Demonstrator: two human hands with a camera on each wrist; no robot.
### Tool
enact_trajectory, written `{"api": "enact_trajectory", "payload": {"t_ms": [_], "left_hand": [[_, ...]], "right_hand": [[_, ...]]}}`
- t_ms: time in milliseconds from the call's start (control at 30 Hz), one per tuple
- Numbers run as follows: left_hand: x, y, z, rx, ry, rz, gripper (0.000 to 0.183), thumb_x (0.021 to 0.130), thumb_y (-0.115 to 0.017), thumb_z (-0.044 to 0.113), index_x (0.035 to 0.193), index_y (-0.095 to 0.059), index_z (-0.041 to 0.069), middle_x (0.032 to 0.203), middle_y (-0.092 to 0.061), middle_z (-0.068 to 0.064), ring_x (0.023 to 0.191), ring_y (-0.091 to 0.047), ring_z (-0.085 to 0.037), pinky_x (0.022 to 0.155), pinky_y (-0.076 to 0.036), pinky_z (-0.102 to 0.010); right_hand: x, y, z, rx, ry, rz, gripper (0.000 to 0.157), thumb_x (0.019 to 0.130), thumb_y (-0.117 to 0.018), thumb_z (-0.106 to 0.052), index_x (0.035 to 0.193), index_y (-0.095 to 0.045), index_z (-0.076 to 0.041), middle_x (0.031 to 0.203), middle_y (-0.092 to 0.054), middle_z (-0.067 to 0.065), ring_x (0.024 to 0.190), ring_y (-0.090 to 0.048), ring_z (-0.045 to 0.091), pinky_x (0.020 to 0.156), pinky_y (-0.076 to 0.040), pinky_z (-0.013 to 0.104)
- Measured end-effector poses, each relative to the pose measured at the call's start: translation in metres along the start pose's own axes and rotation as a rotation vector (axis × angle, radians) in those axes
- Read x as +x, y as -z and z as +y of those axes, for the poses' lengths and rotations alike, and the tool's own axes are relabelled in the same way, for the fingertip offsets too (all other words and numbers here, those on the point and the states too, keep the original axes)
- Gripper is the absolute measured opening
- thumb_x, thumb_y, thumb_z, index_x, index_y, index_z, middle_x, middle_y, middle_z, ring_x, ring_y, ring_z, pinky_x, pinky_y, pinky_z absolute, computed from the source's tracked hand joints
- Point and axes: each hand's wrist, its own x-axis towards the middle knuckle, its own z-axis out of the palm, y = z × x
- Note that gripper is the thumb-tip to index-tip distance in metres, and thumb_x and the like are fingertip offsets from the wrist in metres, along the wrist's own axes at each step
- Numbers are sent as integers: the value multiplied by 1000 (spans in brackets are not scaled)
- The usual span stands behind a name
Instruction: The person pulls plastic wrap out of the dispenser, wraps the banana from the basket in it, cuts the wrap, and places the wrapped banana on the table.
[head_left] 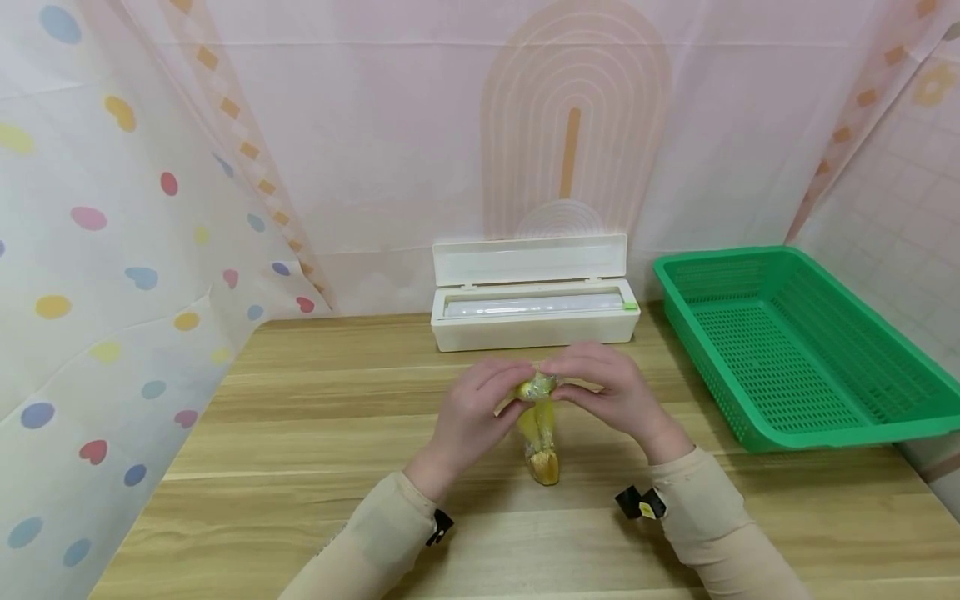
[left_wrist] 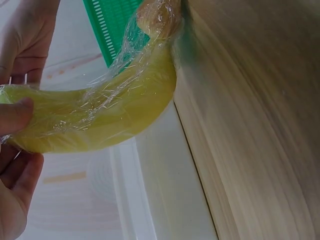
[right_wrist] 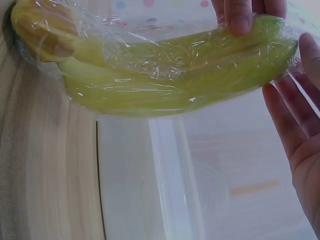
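A yellow-green banana point(head_left: 538, 429) wrapped in clear cling film stands tilted with its stem end on the wooden table point(head_left: 300, 433). Both hands meet at its upper end. My left hand point(head_left: 471, 408) holds that end from the left, its thumb point(left_wrist: 15, 116) pressed on the wrapped banana point(left_wrist: 105, 112). My right hand point(head_left: 611, 390) pinches the same end and the film from the right. In the right wrist view the banana point(right_wrist: 170, 72) lies across the top, with the right palm point(right_wrist: 300, 150) beside its tip and a fingertip point(right_wrist: 239, 15) on it.
A white cling film dispenser box point(head_left: 534, 300) stands with its lid up just behind the hands. A green perforated basket point(head_left: 787, 350) sits at the right of the table. Patterned sheets close in the left, back and right sides.
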Motion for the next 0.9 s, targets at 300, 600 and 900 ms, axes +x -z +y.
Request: {"api": "enact_trajectory", "payload": {"t_ms": [300, 600, 900], "left_hand": [[2, -4, 2, 90, -28, 16, 31, 77, -83, 5, 105, -71, -1, 101, -73, -11, 92, -69, -22, 89, -55, -28], [8, -5, 5, 161, -104, 18, 26, 78, -81, 2, 102, -71, -1, 99, -74, -11, 91, -71, -21, 88, -55, -27], [9, -6, 7, 192, -152, 35, 23, 81, -79, 3, 102, -72, -3, 100, -74, -12, 91, -71, -22, 87, -56, -27]], "right_hand": [[7, 0, -7, -169, 131, 74, 17, 95, -65, -14, 97, -73, 1, 92, -72, 10, 81, -68, 25, 80, -56, 26], [13, 4, -12, -196, 101, 101, 19, 95, -65, -15, 93, -74, 1, 87, -72, 9, 75, -68, 22, 76, -56, 22], [14, 7, -4, 44, -130, 72, 13, 89, -71, -9, 92, -74, 3, 86, -72, 11, 79, -67, 17, 71, -56, 20]]}}
